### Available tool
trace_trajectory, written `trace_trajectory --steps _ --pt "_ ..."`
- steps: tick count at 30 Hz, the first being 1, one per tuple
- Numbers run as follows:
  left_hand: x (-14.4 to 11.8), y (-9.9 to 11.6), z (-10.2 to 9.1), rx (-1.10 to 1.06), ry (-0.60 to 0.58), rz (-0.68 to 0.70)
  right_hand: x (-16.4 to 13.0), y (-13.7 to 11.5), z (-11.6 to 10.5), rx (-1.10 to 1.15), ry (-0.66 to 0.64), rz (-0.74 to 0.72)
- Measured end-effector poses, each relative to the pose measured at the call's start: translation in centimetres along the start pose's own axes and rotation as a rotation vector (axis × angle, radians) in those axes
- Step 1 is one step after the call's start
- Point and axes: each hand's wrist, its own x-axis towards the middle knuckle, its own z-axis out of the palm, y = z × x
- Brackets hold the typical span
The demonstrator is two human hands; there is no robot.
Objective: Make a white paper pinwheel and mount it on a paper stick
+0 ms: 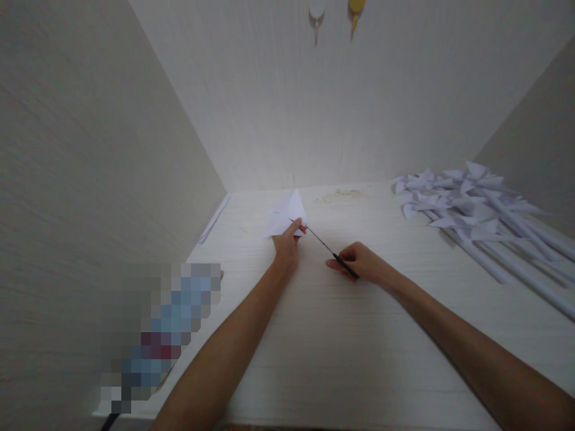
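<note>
A sheet of white paper (281, 214) with fold lines and a pointed top is pinched at its lower right by my left hand (287, 241). In my right hand (359, 262) is a pair of scissors (320, 240) with dark handles, seen edge-on. Its thin blades point up and left and reach the paper beside my left thumb. The fingers of my left hand partly cover the blade tips, so I cannot tell how far the blades are parted. Both hands are above the white tabletop (314, 335).
Several white paper pinwheels (476, 179) on rolled paper sticks (489, 263) are piled at the right. Folded white paper (214, 219) lies along the left wall. A blurred-out blue object (179, 317) is at the lower left. White and yellow hooks (356, 7) are on the back wall.
</note>
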Motion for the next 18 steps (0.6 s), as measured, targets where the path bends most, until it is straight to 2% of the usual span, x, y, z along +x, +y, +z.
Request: trace_trajectory --steps 7,18 --pt "-0.06 0.02 0.0 0.034 0.032 -0.012 -0.09 -0.32 0.01 -0.013 0.014 -0.01" --pt "-0.12 -0.08 -0.04 0.043 0.002 0.018 -0.07 -0.39 0.03 -0.018 0.033 0.003"
